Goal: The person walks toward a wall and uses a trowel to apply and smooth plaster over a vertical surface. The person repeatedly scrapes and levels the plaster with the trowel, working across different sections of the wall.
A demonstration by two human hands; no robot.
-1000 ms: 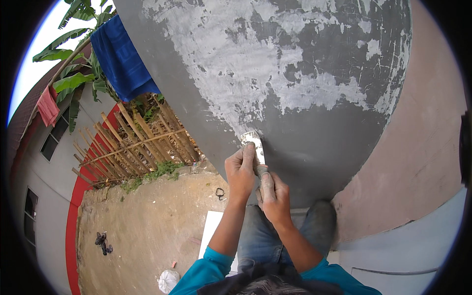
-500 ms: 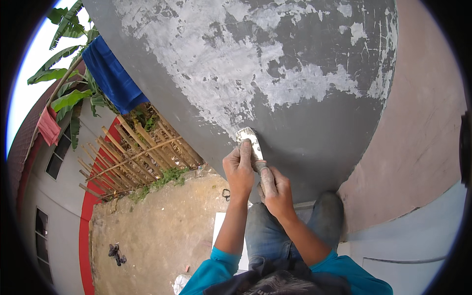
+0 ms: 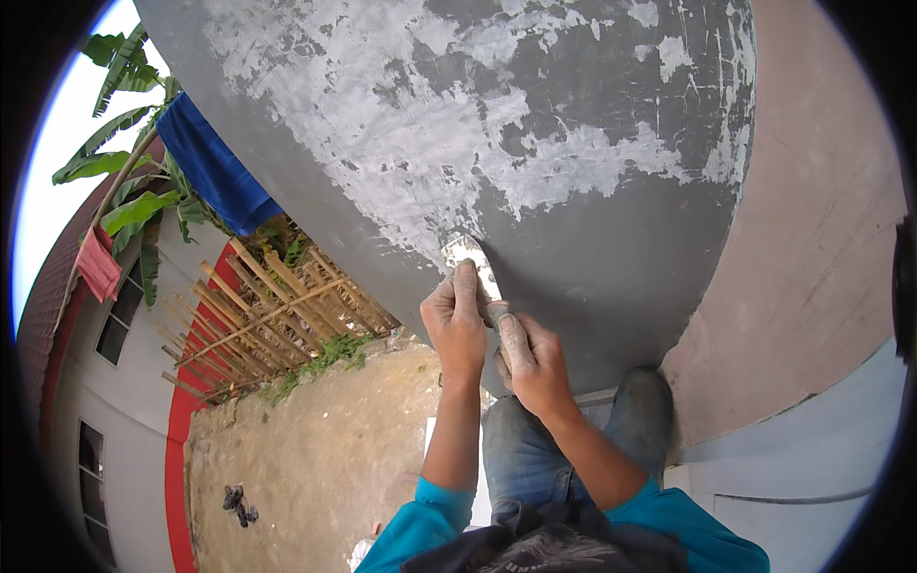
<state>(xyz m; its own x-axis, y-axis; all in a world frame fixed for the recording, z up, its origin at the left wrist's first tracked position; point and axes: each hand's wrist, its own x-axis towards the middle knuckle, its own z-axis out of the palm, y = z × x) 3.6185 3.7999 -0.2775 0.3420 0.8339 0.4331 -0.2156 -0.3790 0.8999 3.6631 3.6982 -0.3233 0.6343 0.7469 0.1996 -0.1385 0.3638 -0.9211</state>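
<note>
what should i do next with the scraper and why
Probably nudge the scraper a little up into the white patch: its tip sits at the patch's lower edge on the grey wall, and the left grip has its thumb on the blade while the right grip holds the handle, which should steady it.

We look from the person's head, through the left of two side-by-side fisheye lenses, facing down and forward. The left hand (image 3: 457,323) and right hand (image 3: 537,365) lie near our middle, close to us, with the jeans (image 3: 521,454) below them. The patchy grey wall (image 3: 597,248) stands near, filling our upper middle; the bamboo fence (image 3: 256,320) is farther off, leftward. Straight edges bow toward our round rim.
</note>
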